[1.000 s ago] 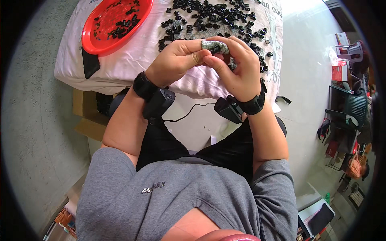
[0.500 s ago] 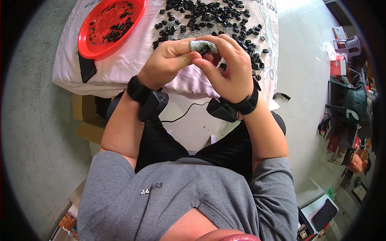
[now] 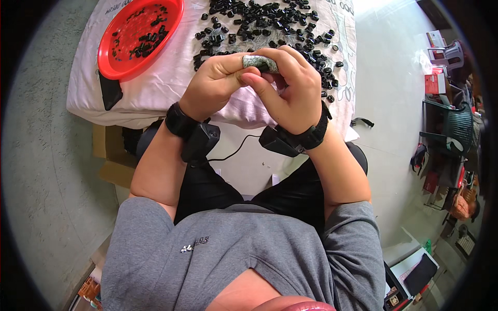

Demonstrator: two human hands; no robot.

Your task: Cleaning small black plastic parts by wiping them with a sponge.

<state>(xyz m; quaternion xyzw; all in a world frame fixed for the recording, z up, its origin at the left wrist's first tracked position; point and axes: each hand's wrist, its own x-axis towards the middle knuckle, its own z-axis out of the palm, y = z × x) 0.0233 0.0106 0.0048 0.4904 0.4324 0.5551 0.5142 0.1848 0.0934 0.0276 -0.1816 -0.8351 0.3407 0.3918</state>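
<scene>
Above the near part of the cloth-covered table, my left hand (image 3: 215, 83) and my right hand (image 3: 296, 90) meet with fingers closed. Between their fingertips is a small black plastic part (image 3: 264, 67), mostly hidden by the fingers. A speckled grey wrap (image 3: 252, 62) covers my left index finger. My right thumb points in toward the left thumb, and the right fingers curl over the far side. Just beyond the hands lies a spread of many loose black parts (image 3: 270, 20) like the held one, with some clear plastic strands among them.
At the table's far left, a red basin (image 3: 104, 57) holds black parts and overlaps a black flat object (image 3: 109, 93). The pale tablecloth (image 3: 150, 101) hangs over the near edge. An open cardboard box (image 3: 115, 172) stands below left. A cable (image 3: 233, 150) runs between the two wrist devices.
Both hands stay together at nearly the same spot, with small finger movements. The black part has turned and is more covered. The view has shifted slightly.
</scene>
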